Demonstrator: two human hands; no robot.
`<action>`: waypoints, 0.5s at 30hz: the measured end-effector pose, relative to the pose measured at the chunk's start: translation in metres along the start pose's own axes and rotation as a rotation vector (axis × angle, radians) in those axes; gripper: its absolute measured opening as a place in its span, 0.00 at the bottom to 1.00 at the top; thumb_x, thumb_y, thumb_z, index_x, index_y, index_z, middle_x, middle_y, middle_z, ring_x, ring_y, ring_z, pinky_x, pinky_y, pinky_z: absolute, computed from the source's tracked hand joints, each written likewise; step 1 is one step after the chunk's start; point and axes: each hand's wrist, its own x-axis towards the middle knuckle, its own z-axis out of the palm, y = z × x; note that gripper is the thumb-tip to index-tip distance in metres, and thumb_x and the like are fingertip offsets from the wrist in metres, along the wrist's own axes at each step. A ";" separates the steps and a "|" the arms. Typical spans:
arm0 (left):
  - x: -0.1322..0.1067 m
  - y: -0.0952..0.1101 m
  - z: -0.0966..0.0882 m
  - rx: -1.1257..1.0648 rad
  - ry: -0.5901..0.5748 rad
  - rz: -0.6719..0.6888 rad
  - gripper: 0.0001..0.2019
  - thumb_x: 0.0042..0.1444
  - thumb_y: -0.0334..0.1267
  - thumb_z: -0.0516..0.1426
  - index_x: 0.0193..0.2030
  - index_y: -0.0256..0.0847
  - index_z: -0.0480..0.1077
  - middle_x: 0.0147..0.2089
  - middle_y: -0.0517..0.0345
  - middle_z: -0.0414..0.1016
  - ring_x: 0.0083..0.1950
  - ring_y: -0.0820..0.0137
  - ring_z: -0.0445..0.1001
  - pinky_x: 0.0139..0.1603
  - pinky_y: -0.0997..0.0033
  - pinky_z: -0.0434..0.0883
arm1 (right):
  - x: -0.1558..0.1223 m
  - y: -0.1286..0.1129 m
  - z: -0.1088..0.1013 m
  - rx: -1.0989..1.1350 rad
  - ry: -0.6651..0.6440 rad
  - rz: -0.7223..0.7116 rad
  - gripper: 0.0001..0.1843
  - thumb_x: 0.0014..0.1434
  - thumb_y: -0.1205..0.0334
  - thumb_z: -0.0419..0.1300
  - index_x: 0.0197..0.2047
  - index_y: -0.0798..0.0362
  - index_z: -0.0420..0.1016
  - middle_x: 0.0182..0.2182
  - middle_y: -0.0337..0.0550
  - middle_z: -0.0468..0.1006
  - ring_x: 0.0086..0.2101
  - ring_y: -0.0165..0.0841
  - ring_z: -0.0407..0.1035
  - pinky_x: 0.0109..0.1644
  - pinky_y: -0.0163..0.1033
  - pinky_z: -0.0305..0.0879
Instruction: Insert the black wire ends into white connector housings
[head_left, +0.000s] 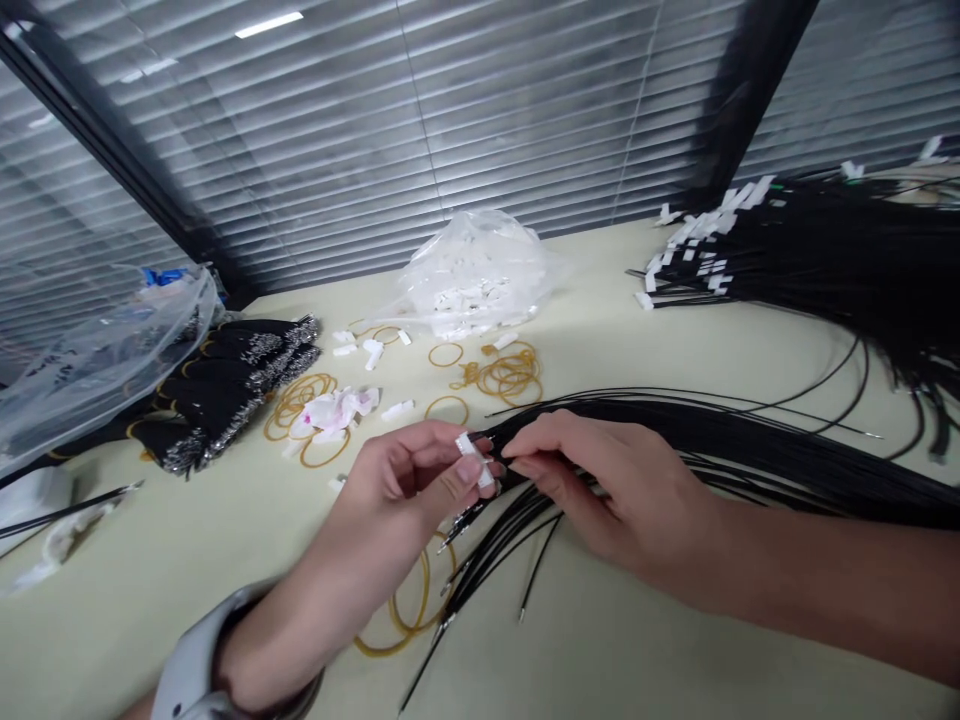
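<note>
Above the table, left fingers clamp a white connector, right fingers pinch a black wire; crowded neighbouring wires could snag it.

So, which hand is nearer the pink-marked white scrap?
Left. The left hand is just right of the white scrap; the right hand is farther right, by the black cables.

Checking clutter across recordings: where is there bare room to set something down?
Bare: tabletop between the bag and the far-right cables; left, between the silver-tipped bundles and the watch; nearside, below the right hand. Crowded: around the left hand, with bands, wires, white pieces.
</note>
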 end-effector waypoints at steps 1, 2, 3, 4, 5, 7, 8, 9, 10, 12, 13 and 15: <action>0.001 0.000 -0.001 0.010 0.000 0.011 0.09 0.40 0.37 0.61 0.30 0.39 0.68 0.27 0.63 0.71 0.27 0.87 0.68 0.28 0.92 0.67 | 0.000 -0.001 0.000 0.008 -0.005 0.009 0.05 0.58 0.69 0.48 0.37 0.54 0.63 0.31 0.30 0.69 0.31 0.14 0.61 0.35 0.19 0.56; 0.002 0.000 -0.001 0.019 -0.005 0.018 0.09 0.41 0.38 0.60 0.30 0.39 0.68 0.27 0.63 0.71 0.28 0.87 0.68 0.29 0.91 0.67 | 0.000 -0.001 0.000 0.017 -0.013 0.016 0.04 0.58 0.68 0.49 0.37 0.54 0.63 0.31 0.30 0.68 0.31 0.13 0.61 0.35 0.19 0.56; 0.002 0.000 -0.001 0.029 -0.015 0.027 0.09 0.42 0.38 0.60 0.30 0.39 0.68 0.27 0.63 0.71 0.28 0.87 0.68 0.29 0.91 0.67 | 0.000 -0.001 0.000 0.027 -0.029 0.021 0.04 0.58 0.68 0.49 0.38 0.54 0.63 0.31 0.30 0.68 0.31 0.13 0.60 0.35 0.19 0.55; 0.002 0.000 -0.001 0.036 -0.020 0.037 0.09 0.42 0.39 0.59 0.30 0.39 0.67 0.26 0.63 0.70 0.27 0.87 0.68 0.28 0.91 0.66 | 0.000 -0.001 -0.001 0.042 -0.046 0.023 0.04 0.58 0.68 0.49 0.38 0.54 0.62 0.31 0.30 0.68 0.32 0.13 0.60 0.35 0.18 0.55; 0.003 0.000 0.000 0.046 -0.028 0.044 0.09 0.42 0.39 0.59 0.30 0.39 0.67 0.26 0.63 0.70 0.27 0.87 0.67 0.28 0.92 0.66 | 0.000 -0.001 -0.001 0.062 -0.061 0.022 0.05 0.58 0.69 0.49 0.38 0.54 0.62 0.31 0.30 0.68 0.32 0.13 0.60 0.35 0.18 0.55; 0.002 -0.001 0.001 0.063 -0.044 0.047 0.09 0.43 0.39 0.59 0.29 0.38 0.67 0.25 0.63 0.69 0.27 0.87 0.67 0.28 0.91 0.65 | 0.000 -0.001 -0.001 0.094 -0.079 0.021 0.06 0.58 0.70 0.48 0.38 0.54 0.62 0.31 0.30 0.68 0.32 0.13 0.60 0.36 0.18 0.55; 0.002 -0.001 0.002 0.071 -0.047 0.045 0.09 0.43 0.40 0.59 0.29 0.37 0.67 0.25 0.63 0.69 0.28 0.86 0.68 0.28 0.91 0.65 | 0.000 -0.001 -0.001 0.102 -0.079 0.018 0.06 0.58 0.71 0.48 0.38 0.54 0.62 0.31 0.30 0.68 0.32 0.13 0.60 0.36 0.18 0.55; 0.002 -0.001 0.003 0.081 -0.045 0.038 0.10 0.43 0.40 0.59 0.29 0.36 0.66 0.26 0.62 0.69 0.29 0.85 0.68 0.29 0.90 0.66 | 0.000 0.000 -0.001 0.104 -0.074 0.011 0.07 0.58 0.71 0.48 0.38 0.54 0.62 0.32 0.30 0.68 0.33 0.13 0.60 0.36 0.18 0.55; 0.002 -0.001 0.004 0.080 -0.039 0.025 0.10 0.43 0.40 0.59 0.30 0.36 0.66 0.26 0.61 0.70 0.29 0.84 0.69 0.30 0.89 0.67 | -0.001 0.000 0.000 0.100 -0.070 0.001 0.07 0.58 0.71 0.48 0.39 0.54 0.62 0.32 0.30 0.68 0.33 0.13 0.60 0.37 0.19 0.55; 0.002 -0.002 0.006 0.035 -0.003 -0.025 0.11 0.43 0.40 0.59 0.31 0.35 0.65 0.28 0.60 0.70 0.30 0.84 0.69 0.32 0.88 0.68 | -0.001 0.000 0.001 0.096 -0.068 -0.028 0.08 0.57 0.72 0.48 0.39 0.54 0.62 0.32 0.30 0.67 0.33 0.14 0.60 0.37 0.19 0.55; 0.002 -0.003 0.007 -0.001 0.019 -0.053 0.12 0.43 0.39 0.59 0.32 0.35 0.65 0.29 0.60 0.70 0.30 0.84 0.69 0.33 0.87 0.69 | -0.001 0.000 0.001 0.099 -0.072 -0.038 0.08 0.57 0.72 0.48 0.39 0.54 0.62 0.31 0.31 0.67 0.33 0.14 0.59 0.37 0.19 0.55; 0.001 -0.003 0.010 -0.073 0.055 -0.096 0.12 0.43 0.39 0.58 0.33 0.34 0.64 0.31 0.59 0.69 0.31 0.83 0.70 0.34 0.87 0.70 | -0.001 0.001 0.002 0.108 -0.086 -0.037 0.07 0.57 0.73 0.48 0.38 0.54 0.62 0.31 0.31 0.67 0.32 0.14 0.59 0.37 0.19 0.54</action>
